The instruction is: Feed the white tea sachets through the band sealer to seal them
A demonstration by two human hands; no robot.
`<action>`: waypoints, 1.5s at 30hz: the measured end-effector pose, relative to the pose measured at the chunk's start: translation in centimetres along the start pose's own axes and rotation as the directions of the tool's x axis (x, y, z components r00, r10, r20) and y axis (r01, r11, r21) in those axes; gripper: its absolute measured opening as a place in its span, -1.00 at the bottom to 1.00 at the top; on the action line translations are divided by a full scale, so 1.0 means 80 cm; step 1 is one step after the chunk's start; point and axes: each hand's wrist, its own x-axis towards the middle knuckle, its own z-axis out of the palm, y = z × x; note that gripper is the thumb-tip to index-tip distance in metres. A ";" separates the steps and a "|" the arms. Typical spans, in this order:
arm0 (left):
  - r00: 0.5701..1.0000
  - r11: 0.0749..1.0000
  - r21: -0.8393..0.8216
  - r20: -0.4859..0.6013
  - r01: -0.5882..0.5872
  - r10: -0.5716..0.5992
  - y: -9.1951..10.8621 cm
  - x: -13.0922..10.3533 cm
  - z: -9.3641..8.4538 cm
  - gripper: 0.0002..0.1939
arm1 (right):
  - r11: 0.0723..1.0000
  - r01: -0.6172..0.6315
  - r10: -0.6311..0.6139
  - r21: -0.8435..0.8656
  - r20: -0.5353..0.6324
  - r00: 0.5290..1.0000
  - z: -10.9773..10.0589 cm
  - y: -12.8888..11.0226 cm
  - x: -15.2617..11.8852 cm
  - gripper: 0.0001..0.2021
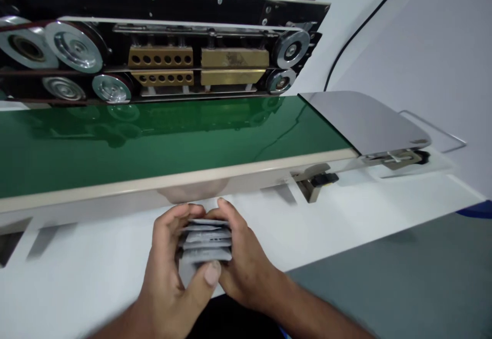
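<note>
Between my two hands is a small stack of thin, pale grey packets [207,239], edges toward me, slightly blurred. My left hand [169,272] wraps the stack's left side, its thumb across the near lower edge. Against the right side presses my right hand [246,257], its fingers curled around the far end. Both hands are closed on the stack, above the white table in front of the machine. Printing on the packets is too small to read.
Beyond my hands runs a green conveyor belt [184,144] with a pale front rail [253,170]. Behind it stands a band-sealer-like machine with metal wheels [79,47] and brass blocks [234,58]. A grey end plate [365,121] and a black knob [325,179] are at right, above the white table [96,267].
</note>
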 end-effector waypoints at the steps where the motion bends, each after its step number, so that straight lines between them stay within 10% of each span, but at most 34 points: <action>1: 0.998 0.998 -0.033 -0.004 0.057 -0.057 0.006 0.002 -0.001 -0.45 | 0.997 -0.079 0.079 0.016 0.014 0.997 -0.007 -0.007 0.001 -0.15; 4: 0.955 0.926 -0.236 0.103 0.295 -0.278 0.021 0.010 -0.009 -0.42 | 0.912 -0.356 0.331 0.202 0.149 0.932 -0.031 -0.030 0.007 -0.17; 8: 0.807 0.558 -0.585 0.376 0.588 -0.456 0.025 0.014 -0.016 -0.66 | 0.801 -0.466 0.363 0.376 0.314 0.877 -0.041 -0.051 0.013 -0.24; 16: 0.727 0.283 -0.671 0.621 0.686 -0.291 0.009 0.005 -0.018 -0.64 | 0.923 -0.359 0.365 0.143 -0.024 0.931 -0.020 -0.045 -0.001 -0.28; 22: 0.772 0.278 -0.726 0.539 0.629 -0.337 0.011 0.011 -0.016 -0.53 | 0.973 -0.208 0.161 -0.102 -0.352 0.922 -0.015 -0.047 -0.007 -0.66; 30: 0.826 0.187 -0.826 0.456 0.532 -0.332 0.004 0.006 -0.012 -0.62 | 0.866 -0.427 0.463 0.259 -0.097 0.881 -0.015 -0.052 -0.015 -0.47; 38: 0.766 0.278 -0.773 0.377 0.570 -0.520 0.007 0.008 -0.016 -0.58 | 0.392 -0.482 0.610 0.783 0.171 0.774 -0.031 -0.052 -0.003 -0.74; 45: 0.668 0.471 -0.640 0.092 0.608 -0.738 0.023 0.013 0.002 -0.34 | 0.507 -0.306 0.579 0.805 -0.056 0.814 -0.041 -0.042 -0.008 -0.86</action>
